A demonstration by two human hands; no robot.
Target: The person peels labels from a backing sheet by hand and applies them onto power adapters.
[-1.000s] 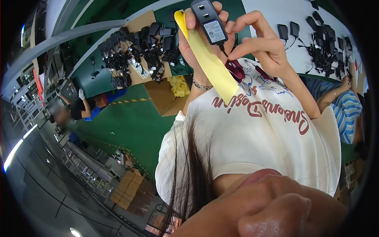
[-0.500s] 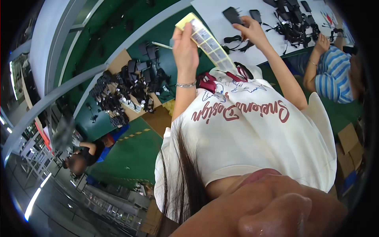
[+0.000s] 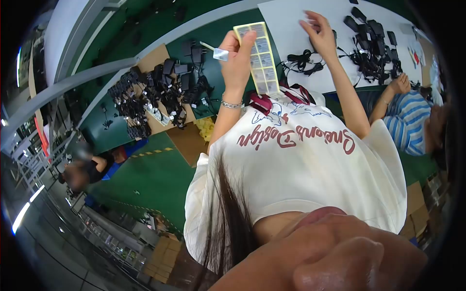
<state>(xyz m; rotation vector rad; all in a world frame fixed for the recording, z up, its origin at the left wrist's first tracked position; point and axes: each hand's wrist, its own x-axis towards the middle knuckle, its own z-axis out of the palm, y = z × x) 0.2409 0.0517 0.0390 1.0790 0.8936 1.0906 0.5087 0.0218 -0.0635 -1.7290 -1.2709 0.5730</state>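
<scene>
Pinching a long sticker sheet [image 3: 265,60] is the left hand [image 3: 236,65]. It has yellow edges and gray boxes, paler near the shirt [image 3: 296,169]. The right hand [image 3: 322,39] holds its fingers wide.

Label sheet [image 3: 263,59] between adapter pile [image 3: 137,87] on cardboard [image 3: 152,56], left, and adapter cluster [image 3: 374,48] on tabletop [image 3: 284,24], right

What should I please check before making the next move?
1. Label sheet secured: ok, pinched in the left hand.
2. Right hand free: ok, fingers spread, nothing visible in its grip.
3. Labels available: ok, several printed cells show.
4. Adapter pile on the white tabletop: ok, beside the right hand.
5. Pile's cables untangled: not ok, they overlap.
6. Wording on labels correct: cannot tell, too small.
</scene>
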